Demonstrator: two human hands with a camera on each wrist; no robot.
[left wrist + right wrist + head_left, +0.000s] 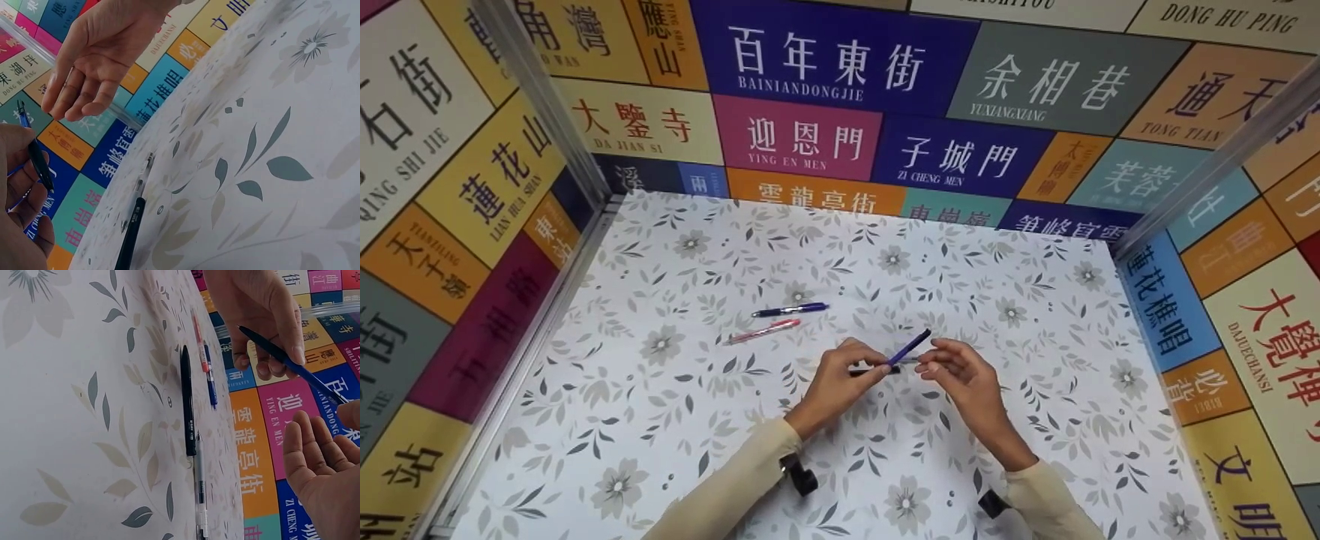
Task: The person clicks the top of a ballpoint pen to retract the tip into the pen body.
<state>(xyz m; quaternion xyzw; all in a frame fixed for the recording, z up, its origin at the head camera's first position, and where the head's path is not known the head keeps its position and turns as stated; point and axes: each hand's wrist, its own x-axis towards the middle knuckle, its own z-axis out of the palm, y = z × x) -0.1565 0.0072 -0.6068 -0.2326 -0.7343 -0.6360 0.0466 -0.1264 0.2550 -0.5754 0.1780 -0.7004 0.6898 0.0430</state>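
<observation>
My left hand (840,379) pinches a slim blue pen (911,346) with a dark front part between thumb and fingers, holding it tilted above the table. In the right wrist view, the dark end of this pen points up and left, and its blue end reaches near my right thumb. Close beside it, my right hand (969,381) is held up with its fingers loosely bent and nothing gripped. Below the hands lie a black pen (187,405) and a clear-barrelled pen (202,495), nearly end to end; in the head view the hands partly cover them.
Left of the hands, a blue pen with a pale middle (791,310) and a pink pen (765,331) lie side by side on the floral-patterned tabletop (720,420). Panels of coloured signs (840,60) enclose the back and both sides.
</observation>
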